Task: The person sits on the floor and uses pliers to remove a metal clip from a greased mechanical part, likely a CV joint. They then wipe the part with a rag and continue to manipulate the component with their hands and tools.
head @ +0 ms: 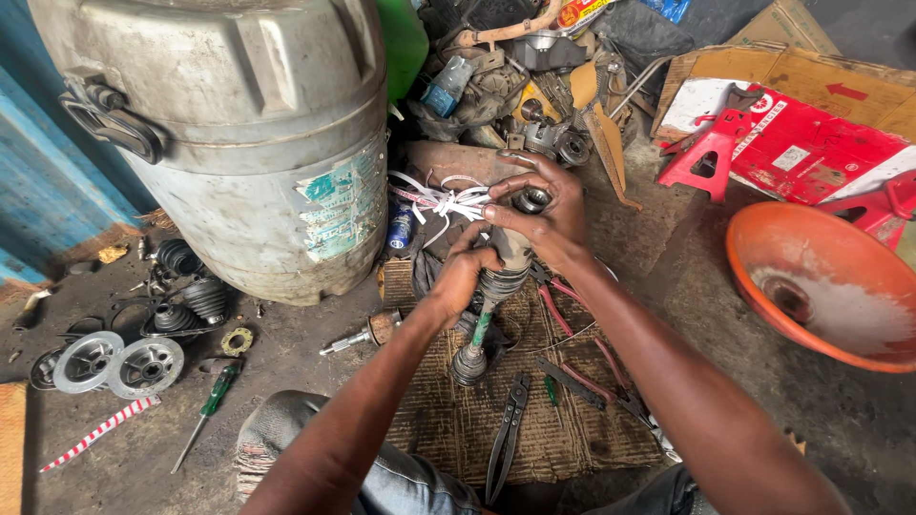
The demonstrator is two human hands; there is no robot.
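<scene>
Axle shaft [489, 315] upright on woven mat [572, 439], centre | your left hand [465, 277] clamped round its rubber boot [500, 283] | right hand [546, 215] pinching the joint [530, 199] at 12 o'clock | risk: greasy boot slips, shaft topples onto pliers [508, 429] at 6.

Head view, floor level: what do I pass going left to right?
Two metal discs → green-handled screwdriver → left hand on the drive shaft → red-handled pliers → orange bowl.
</scene>
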